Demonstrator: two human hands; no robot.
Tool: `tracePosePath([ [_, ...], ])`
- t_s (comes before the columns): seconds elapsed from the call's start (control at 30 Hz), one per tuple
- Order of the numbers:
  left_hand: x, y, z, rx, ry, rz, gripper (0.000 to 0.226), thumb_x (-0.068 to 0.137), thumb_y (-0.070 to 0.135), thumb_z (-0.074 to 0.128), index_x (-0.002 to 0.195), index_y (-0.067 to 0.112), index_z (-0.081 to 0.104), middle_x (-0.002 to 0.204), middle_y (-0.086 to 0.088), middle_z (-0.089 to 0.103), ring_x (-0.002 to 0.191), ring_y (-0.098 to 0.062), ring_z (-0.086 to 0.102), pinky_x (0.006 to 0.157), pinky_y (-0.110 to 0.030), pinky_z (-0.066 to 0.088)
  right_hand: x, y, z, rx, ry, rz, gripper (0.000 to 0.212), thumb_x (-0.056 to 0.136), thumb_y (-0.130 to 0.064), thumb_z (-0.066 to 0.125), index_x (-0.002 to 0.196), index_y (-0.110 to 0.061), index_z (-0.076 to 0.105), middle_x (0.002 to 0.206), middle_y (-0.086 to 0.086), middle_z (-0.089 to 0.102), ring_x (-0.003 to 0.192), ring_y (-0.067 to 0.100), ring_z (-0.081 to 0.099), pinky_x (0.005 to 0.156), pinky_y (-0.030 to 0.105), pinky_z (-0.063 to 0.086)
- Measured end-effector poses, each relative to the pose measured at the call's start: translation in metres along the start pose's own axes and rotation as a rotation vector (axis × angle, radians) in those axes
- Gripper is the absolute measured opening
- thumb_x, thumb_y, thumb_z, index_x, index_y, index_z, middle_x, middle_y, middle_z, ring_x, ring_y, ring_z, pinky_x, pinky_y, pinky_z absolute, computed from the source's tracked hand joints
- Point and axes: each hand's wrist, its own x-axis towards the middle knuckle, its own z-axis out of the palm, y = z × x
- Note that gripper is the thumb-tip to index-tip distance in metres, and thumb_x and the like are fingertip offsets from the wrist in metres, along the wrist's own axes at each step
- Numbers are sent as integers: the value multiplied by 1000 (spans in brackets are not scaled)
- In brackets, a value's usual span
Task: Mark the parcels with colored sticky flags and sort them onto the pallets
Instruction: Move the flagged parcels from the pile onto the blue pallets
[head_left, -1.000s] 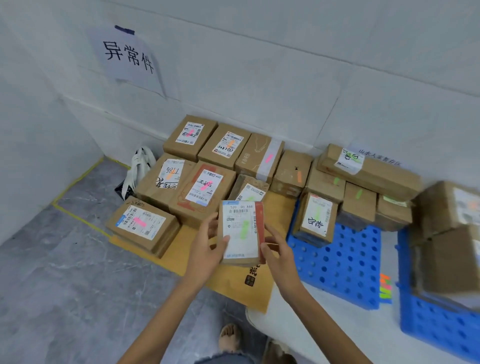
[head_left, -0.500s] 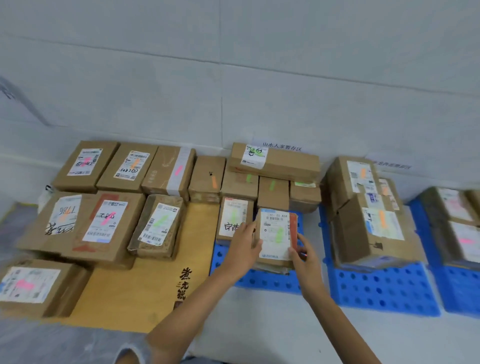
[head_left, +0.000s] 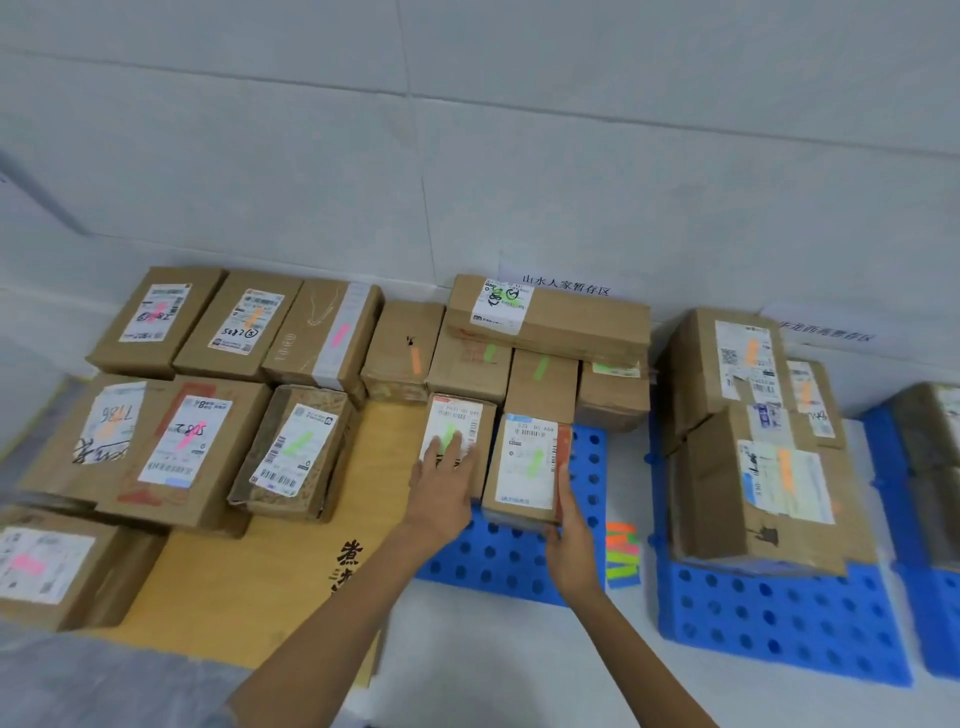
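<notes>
On the blue pallet (head_left: 498, 564) lay the green-flagged parcel (head_left: 525, 467) — the right hand (head_left: 570, 540) pressed straight-fingered against it, the left hand (head_left: 441, 491) rested flat on the neighbouring parcel (head_left: 460, 415) at the pallet's left edge.

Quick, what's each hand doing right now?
Left hand: open, fingers flat on a green-flagged parcel.
Right hand: open, straight fingers against the side of the red-edged parcel.
</notes>
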Motion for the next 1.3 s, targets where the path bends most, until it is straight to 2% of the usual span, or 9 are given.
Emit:
tracePosePath([
  [0.23,-10,-24,-9,-416,132,75,55,93,0,44,145,15,32,157,-4,13,146,-18,5,117,-23,8,7,-14,5,-425,41,-7,84,91,-5,52,149,-25,-5,157,5,-11,145,25,-12,117,42,12],
  [0.33,-26,-65,-18,-535,302,-2,49,91,-4,45,137,13,43,150,-4,27,138,-12,23,109,-14,15,3,-47,22,-409,182,-278,72,90,-2,50,149,-23,14,157,2,5,145,15,-4,116,34,11],
  [0.47,-38,-149,-26,-479,379,-270,44,90,-1,48,134,8,45,145,-14,32,137,-27,28,111,-36,30,-9,-96,71,-234,45,-400,57,92,1,44,143,-20,30,142,-5,32,130,-11,20,108,6,17],
  [0.63,-47,-215,-30,-366,114,-391,57,89,14,55,142,14,32,153,-20,15,142,-36,12,114,-45,24,-3,-133,164,-68,-364,-118,55,97,-7,41,146,-25,25,151,-5,28,136,11,31,107,22,33],
  [0.73,-53,-220,-31,-360,76,-377,59,90,21,54,143,18,29,156,-20,7,143,-36,8,113,-44,21,6,-141,210,37,-437,188,59,97,-10,41,149,-25,17,154,2,22,136,18,32,87,17,41],
  [0.83,-53,-232,-31,-379,120,-368,56,87,22,56,139,19,35,152,-16,22,139,-32,18,111,-42,23,6,-143,234,114,-462,343,63,97,-12,43,150,-23,13,154,3,23,138,20,30,96,25,34],
  [1.0,-58,-244,-34,-652,177,-391,52,84,10,61,132,13,41,126,-9,47,115,-21,47,94,-31,41,-5,-139,246,181,-377,410,62,95,-19,52,148,-25,22,148,1,37,129,22,42,104,37,40],
  [1.13,-64,-244,-34,-688,140,-316,42,88,6,57,129,11,47,110,-3,47,95,-14,50,86,-24,45,-19,-133,242,281,-256,439,55,95,-6,48,145,-20,29,122,-1,53,101,15,57,80,30,53],
  [1.3,-69,-245,-41,-777,269,-200,50,86,16,62,130,25,37,127,-1,45,118,-19,50,100,-40,46,-28,-150,237,421,-132,384,50,95,-11,51,141,-24,36,118,5,51,98,16,55,82,37,55],
])
